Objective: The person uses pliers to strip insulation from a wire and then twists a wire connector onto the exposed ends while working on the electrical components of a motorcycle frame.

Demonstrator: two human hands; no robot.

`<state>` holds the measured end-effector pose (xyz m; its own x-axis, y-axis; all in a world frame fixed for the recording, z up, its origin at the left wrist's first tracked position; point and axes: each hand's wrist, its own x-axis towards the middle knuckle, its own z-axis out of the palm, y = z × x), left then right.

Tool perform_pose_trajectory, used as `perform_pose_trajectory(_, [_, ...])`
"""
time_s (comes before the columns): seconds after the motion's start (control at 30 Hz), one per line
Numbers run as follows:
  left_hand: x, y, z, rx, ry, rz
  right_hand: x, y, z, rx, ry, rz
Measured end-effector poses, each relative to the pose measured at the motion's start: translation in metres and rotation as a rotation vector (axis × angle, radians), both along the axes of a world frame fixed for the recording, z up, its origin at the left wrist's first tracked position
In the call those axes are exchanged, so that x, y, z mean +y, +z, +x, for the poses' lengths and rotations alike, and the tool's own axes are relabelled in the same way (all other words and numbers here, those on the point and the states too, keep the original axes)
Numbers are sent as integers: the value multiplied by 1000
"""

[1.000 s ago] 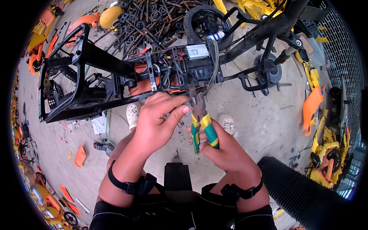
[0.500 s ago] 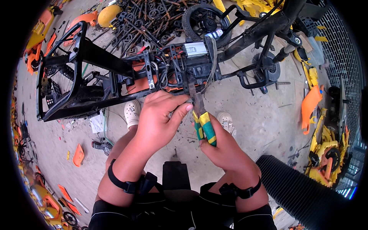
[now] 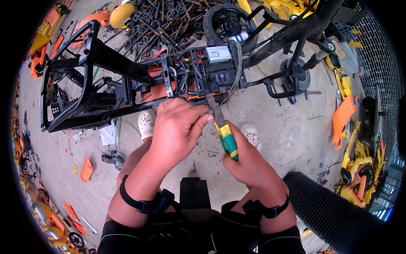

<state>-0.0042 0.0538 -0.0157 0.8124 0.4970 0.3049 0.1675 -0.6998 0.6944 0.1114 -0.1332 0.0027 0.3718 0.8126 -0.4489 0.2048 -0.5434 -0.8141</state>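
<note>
My right hand (image 3: 247,163) is closed around a pair of pliers (image 3: 229,142) with yellow and green handles. Their worn metal jaws point up and away toward the near rail of a black vehicle frame (image 3: 114,113). Left of the jaws, my left hand (image 3: 177,127) is closed in a pinch, thumb against curled fingers. A small grey tip shows at the pinch, too little to name. Just beyond both hands, the frame carries bundled cables (image 3: 235,80), a silver box (image 3: 218,54) and a black box (image 3: 226,77).
A pile of rusty metal rods (image 3: 165,21) and a black wheel (image 3: 230,26) lie behind the frame. Yellow and orange panels (image 3: 343,116) are heaped along the right. A drill-like tool (image 3: 112,161) lies on the floor at left; a black ribbed object (image 3: 325,207) stands at lower right.
The plier handles have drawn closer together in my right hand. My left hand keeps its pinch almost in place, and the whole view has shifted slightly.
</note>
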Motion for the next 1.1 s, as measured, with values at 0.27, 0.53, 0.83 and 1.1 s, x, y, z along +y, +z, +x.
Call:
perform_pose_trajectory(0.27, [3,8,-3,-7,4,153,3,5,1,-78,71,-11])
perform_pose_trajectory(0.53, [4,12,-5,-18,24,102,7,-4,-2,22,-33,81])
perform_pose_trajectory(0.83, [8,13,-13,-99,183,86,5,0,19,356,-581,295])
perform_pose_trajectory(1.1, [1,4,-7,-139,110,-224,-2,2,10,489,-277,246])
